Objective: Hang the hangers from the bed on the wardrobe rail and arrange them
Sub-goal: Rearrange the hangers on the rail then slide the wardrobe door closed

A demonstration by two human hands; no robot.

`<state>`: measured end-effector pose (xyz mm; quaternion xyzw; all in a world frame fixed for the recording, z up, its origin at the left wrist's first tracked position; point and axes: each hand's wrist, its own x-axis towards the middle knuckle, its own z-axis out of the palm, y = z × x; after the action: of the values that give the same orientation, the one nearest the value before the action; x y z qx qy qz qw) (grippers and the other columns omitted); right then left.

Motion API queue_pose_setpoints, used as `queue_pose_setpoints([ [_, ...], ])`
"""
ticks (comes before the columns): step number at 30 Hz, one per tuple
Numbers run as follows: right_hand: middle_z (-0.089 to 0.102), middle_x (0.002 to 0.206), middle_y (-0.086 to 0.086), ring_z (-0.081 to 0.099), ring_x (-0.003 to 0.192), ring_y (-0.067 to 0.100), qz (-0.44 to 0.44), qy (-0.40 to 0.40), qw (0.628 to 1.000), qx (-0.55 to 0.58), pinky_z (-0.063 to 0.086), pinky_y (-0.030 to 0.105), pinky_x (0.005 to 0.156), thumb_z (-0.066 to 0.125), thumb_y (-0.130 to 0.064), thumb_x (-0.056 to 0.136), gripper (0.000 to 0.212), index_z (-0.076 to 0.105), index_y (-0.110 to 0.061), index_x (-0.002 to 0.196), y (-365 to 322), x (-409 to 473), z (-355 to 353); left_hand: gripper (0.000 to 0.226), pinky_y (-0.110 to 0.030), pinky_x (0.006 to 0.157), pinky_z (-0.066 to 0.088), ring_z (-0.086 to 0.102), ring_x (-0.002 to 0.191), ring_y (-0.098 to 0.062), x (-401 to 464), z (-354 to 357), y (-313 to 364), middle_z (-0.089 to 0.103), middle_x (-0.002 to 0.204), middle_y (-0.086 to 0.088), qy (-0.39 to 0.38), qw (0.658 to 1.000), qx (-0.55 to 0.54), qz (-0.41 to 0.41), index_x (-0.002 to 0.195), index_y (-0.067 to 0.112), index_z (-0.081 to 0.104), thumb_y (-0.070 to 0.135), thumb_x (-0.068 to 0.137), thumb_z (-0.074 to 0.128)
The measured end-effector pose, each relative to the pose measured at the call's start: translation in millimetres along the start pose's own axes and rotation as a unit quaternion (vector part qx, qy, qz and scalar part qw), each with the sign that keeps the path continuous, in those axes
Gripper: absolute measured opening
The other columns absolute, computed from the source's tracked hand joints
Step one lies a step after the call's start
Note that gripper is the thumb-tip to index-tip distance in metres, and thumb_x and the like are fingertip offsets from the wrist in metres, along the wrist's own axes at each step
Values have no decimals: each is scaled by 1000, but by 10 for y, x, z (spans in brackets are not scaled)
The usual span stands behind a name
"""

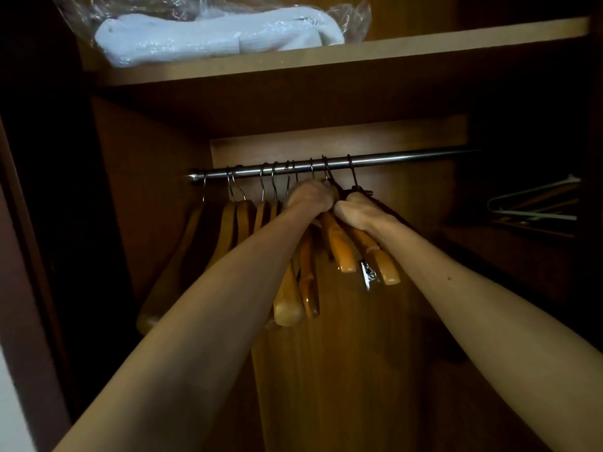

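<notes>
With the wooden hangers (pixel 339 246) already hooked on the rail (pixel 391 158), the left hand (pixel 310 197) and right hand (pixel 354 208) each keep a clenched grip on hanger necks just below the rail, best slid apart gently for even gaps.
</notes>
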<state>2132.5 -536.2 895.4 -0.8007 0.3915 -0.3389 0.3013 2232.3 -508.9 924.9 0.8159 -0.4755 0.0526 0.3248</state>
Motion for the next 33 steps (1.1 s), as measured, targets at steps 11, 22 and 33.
queue_pose_setpoints([
  [11, 62, 76, 2, 59, 65, 17, -1, 42, 997, -70, 44, 25, 55, 62, -30, 92, 18, 63, -14, 83, 119, -192, 43, 49, -32, 67, 61, 69, 65, -16, -197, 149, -143, 65, 73, -6, 97, 992, 48, 59, 83, 9, 60, 53, 99, 47],
  [22, 66, 93, 4, 65, 88, 19, -111, 101, 971, -188, 55, 28, 70, 75, -19, 83, 11, 70, -12, 91, -496, -597, 427, 27, -21, 61, 48, 64, 79, -19, -322, -252, -805, 66, 100, -8, 6, 996, 80, 29, 117, 7, 65, 11, 90, 67],
  [33, 33, 148, 17, 29, 138, 34, -39, 58, 946, -317, 35, 41, 110, 76, -49, 81, 90, 35, -4, 147, -382, -859, 827, 53, -42, 111, 38, 43, 137, -32, -243, 6, -781, 43, 151, -15, -32, 999, 10, 15, 139, 8, 50, 45, 102, 45],
])
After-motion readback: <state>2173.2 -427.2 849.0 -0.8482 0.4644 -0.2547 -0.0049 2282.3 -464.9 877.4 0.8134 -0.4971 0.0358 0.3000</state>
